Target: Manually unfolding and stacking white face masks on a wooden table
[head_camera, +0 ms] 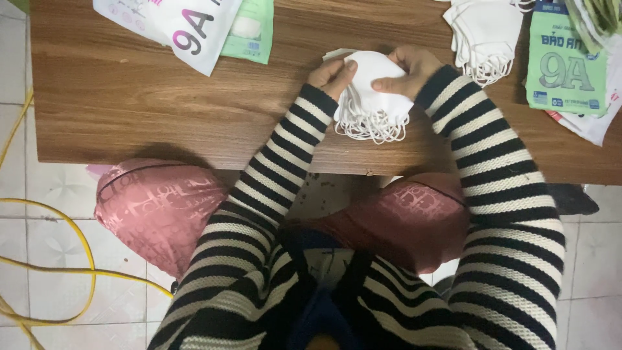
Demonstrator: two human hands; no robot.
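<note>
Both hands on mask stack (376,91), mid table (142,97), near its front edge. Left hand (334,74) fingers curled, pinching stack's left edge; right hand (408,68) gripping top right, thumb across front. Ear loops hang at bottom. 2nd mask pile (486,35) upper right, green packet (564,65) beside it. White bag (188,26) top left. Yellow cable (58,272) on floor.

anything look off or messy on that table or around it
Nothing looks damaged or spilled. Both hands, left hand and right hand, hold a stack of white masks on the wooden table. The only untidy bit is a yellow cable looping loose over the tiled floor.
</note>
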